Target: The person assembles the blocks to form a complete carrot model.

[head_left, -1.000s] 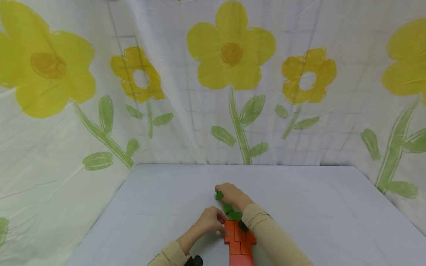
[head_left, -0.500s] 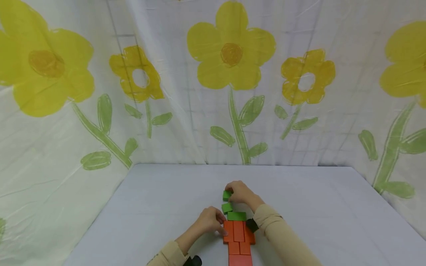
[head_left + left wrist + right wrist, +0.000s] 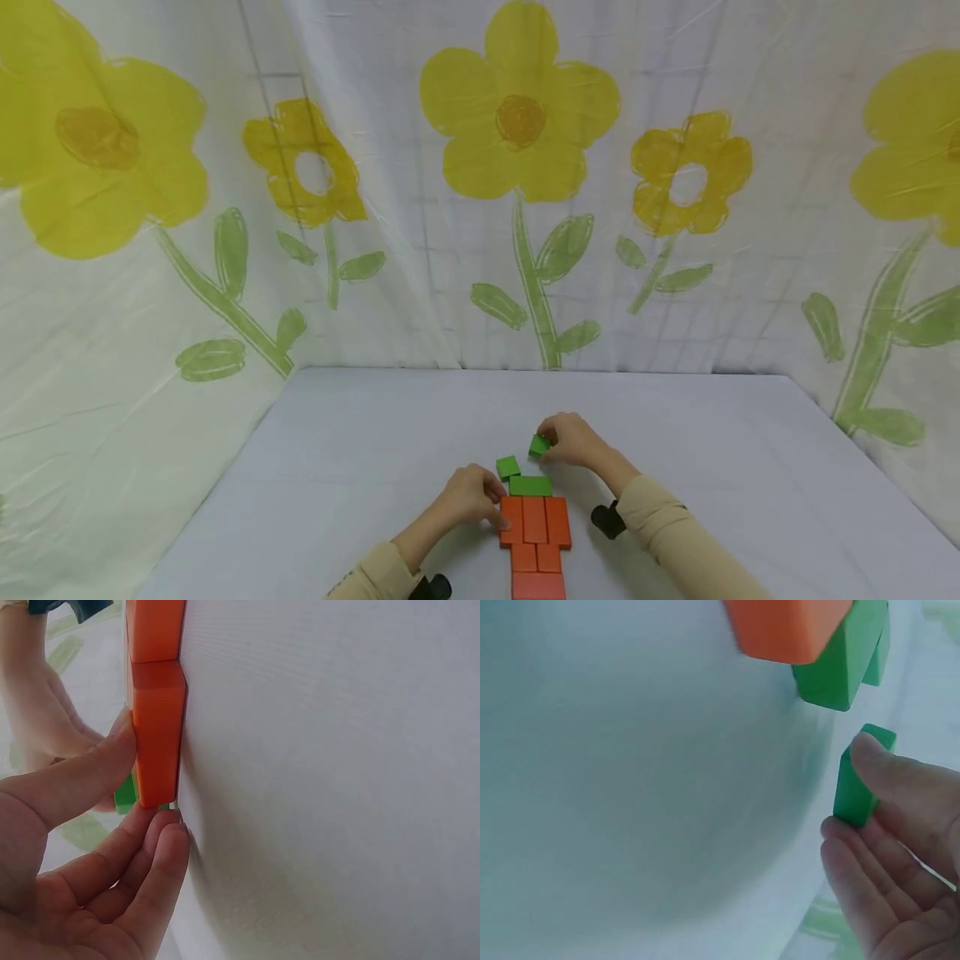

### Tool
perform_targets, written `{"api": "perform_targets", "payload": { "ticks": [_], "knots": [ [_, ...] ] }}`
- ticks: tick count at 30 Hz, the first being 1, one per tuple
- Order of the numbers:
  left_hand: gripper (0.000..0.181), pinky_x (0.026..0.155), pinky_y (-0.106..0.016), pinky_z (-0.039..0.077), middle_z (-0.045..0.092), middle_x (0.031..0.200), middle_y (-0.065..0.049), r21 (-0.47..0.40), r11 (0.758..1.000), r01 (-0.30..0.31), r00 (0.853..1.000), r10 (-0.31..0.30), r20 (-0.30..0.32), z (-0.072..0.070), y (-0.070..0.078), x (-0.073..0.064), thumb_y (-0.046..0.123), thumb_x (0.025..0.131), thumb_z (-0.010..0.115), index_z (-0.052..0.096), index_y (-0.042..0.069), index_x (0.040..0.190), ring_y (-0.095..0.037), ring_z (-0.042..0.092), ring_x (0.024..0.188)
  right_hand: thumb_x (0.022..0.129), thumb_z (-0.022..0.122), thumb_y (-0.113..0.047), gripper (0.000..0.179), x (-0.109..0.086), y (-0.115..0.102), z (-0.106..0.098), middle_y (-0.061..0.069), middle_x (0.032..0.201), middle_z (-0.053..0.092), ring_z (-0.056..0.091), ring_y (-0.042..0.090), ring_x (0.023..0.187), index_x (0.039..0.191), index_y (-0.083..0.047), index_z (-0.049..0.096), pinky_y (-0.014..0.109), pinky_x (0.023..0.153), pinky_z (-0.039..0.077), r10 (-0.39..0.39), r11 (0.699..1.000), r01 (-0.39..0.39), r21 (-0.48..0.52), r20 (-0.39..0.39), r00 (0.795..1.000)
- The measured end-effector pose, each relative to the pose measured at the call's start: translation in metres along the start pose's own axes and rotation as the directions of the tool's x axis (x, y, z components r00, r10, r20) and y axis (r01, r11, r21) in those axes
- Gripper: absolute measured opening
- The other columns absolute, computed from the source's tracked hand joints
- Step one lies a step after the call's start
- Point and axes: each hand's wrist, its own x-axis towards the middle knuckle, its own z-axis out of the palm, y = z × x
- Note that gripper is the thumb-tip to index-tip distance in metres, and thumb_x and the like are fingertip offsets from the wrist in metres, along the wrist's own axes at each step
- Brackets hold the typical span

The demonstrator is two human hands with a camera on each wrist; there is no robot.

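Orange blocks (image 3: 535,520) lie joined in a carrot-like shape on the table. A long green block (image 3: 530,486) lies along their far end, and a small green block (image 3: 507,467) sits tilted off its left corner. My left hand (image 3: 468,496) pinches the far left corner of an orange block (image 3: 159,742), thumb on its top face and fingertips at its end. Beyond the shape, to the right, my right hand (image 3: 576,440) pinches a small green block (image 3: 855,787) between thumb and fingers. A gap separates that block from the long green block.
The white table (image 3: 360,433) extends around the blocks. A hanging sheet (image 3: 420,292) with printed yellow flowers stands behind its far edge. Dark wrist cameras (image 3: 607,521) sit on both wrists, the right one near the orange blocks.
My right hand has moved right with its small green block, from the far left of the shape to the right side. The left hand has stayed at the orange block.
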Motion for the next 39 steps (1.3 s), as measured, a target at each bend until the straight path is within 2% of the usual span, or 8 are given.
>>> {"api": "perform_targets", "payload": {
  "ticks": [6,12,26,33,39],
  "knots": [
    [0.027,0.062,-0.029,0.047,0.061,0.073,0.000,0.016,1.000,-0.023,1.000,0.023,-0.005,0.000,0.000,0.000,0.002,0.063,0.089,0.070,0.001,0.083,-0.014,0.054,0.068,0.067,0.085,0.000,0.033,-0.015,0.006,-0.004,0.009,0.085,0.068,0.062,0.021,0.079,0.095,0.006,0.070,0.036,0.073,0.052,0.075,0.997,-0.075,0.019,0.012,0.997],
    [0.027,0.062,-0.028,0.047,0.061,0.073,0.000,0.024,0.999,-0.045,0.999,0.045,-0.008,0.000,0.000,-0.001,0.001,0.063,0.088,0.070,0.000,0.083,-0.013,0.054,0.067,0.066,0.086,-0.001,0.034,-0.025,0.011,-0.003,0.009,0.085,0.068,0.063,0.021,0.078,0.095,0.006,0.070,0.036,0.073,0.052,0.090,0.996,-0.091,0.022,0.034,0.995],
    [0.027,0.063,-0.029,0.048,0.061,0.073,0.000,0.021,0.999,-0.033,0.999,0.033,-0.012,0.001,0.002,-0.002,0.001,0.063,0.089,0.070,0.000,0.083,-0.013,0.054,0.068,0.069,0.083,0.000,0.033,-0.029,0.005,0.005,0.010,0.088,0.067,0.061,0.021,0.078,0.099,0.005,0.069,0.037,0.072,0.052,0.023,1.000,-0.023,0.001,0.073,0.997],
    [0.027,0.063,-0.028,0.047,0.060,0.073,0.000,0.016,0.999,-0.034,0.999,0.034,-0.015,-0.001,0.002,-0.003,0.000,0.063,0.088,0.070,0.000,0.082,-0.013,0.053,0.068,0.070,0.082,0.000,0.031,-0.029,0.004,0.005,0.009,0.089,0.069,0.063,0.021,0.079,0.099,0.005,0.070,0.037,0.071,0.053,-0.037,0.999,0.040,-0.036,0.085,0.996],
    [0.026,0.062,-0.027,0.046,0.060,0.072,0.000,0.018,0.999,-0.041,0.999,0.041,-0.013,-0.001,0.003,-0.004,0.000,0.063,0.088,0.070,0.000,0.081,-0.012,0.053,0.067,0.071,0.081,0.000,0.031,-0.028,0.003,0.006,0.009,0.090,0.068,0.063,0.022,0.080,0.100,0.004,0.070,0.039,0.073,0.053,-0.029,0.999,0.033,-0.042,0.092,0.995]
  ]
}}
